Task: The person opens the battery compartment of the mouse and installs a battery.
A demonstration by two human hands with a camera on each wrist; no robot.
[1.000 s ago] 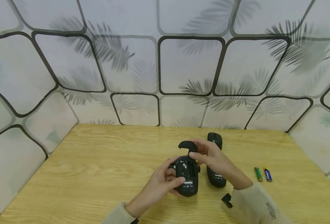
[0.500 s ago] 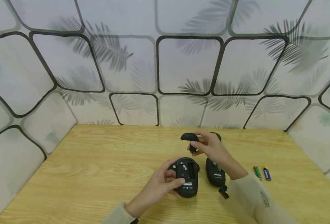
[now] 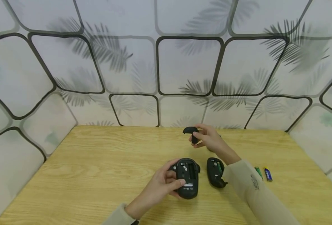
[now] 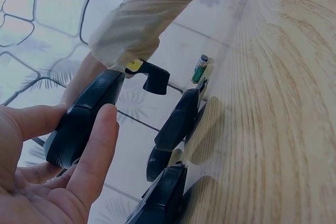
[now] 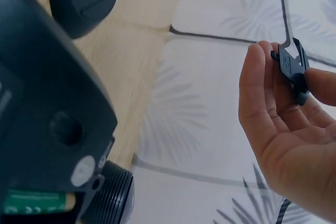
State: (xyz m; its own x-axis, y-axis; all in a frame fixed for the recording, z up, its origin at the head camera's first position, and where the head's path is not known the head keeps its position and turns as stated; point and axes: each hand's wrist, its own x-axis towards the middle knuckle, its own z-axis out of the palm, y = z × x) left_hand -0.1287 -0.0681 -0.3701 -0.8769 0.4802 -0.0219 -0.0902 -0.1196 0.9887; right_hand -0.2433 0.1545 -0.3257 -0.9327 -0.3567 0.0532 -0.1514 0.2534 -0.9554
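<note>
My left hand holds a black computer mouse, underside up. Its battery slot shows as a dark, uncovered recess. In the left wrist view, the thumb and fingers grip the edges of this mouse. Farther back, my right hand pinches a black battery cover with a curved end and a narrow tab. The right wrist view shows that cover between thumb and fingers, apart from the mouse. A second mouse lies underside up beside the left hand's mouse, with a green battery in its slot.
A green battery and a blue-yellow battery lie to the right on the wooden table. Another black mouse behind the right hand is mostly hidden. Dark parts show behind the left hand's mouse. A patterned wall stands behind the table.
My right hand has moved up and away from the left hand's mouse, carrying the battery cover. The left hand stays nearly still. More of the second mouse's battery slot now shows.
</note>
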